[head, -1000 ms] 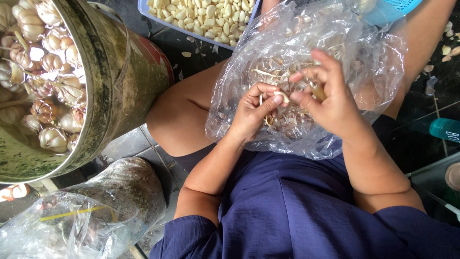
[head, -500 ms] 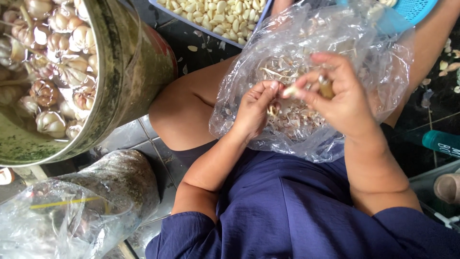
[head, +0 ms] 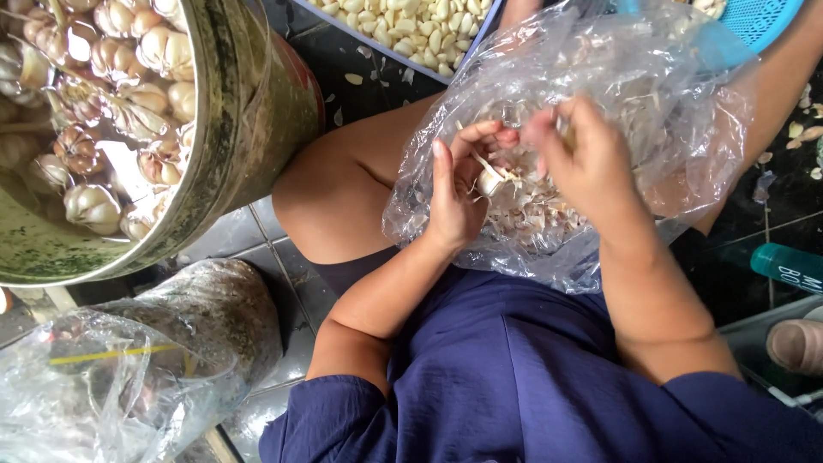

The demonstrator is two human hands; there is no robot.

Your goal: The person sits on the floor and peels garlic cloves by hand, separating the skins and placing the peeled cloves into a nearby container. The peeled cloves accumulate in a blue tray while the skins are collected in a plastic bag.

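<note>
Garlic clove [head: 490, 182] sits pinched between both hands over a clear bag [head: 686, 129] of papery skins on the lap. Left hand [head: 459, 193] curls around it, thumb and fingertips closed on the clove. Right hand [head: 587, 163] is bent inward, its fingertips meeting the clove from the other side. Metal tub [head: 249, 129] of garlic bulbs [head: 94, 206] stands to the left; a tray of peeled cloves [head: 411, 26] lies beyond the knees.

Over a clear plastic bag [head: 677, 129] of papery skins on the lap, the left hand [head: 459, 193] and right hand [head: 587, 163] pinch a garlic clove [head: 490, 182] between fingertips. A metal bucket [head: 249, 129] of garlic bulbs [head: 94, 206] stands left; a tray of peeled cloves [head: 411, 30] lies at the top edge.
</note>
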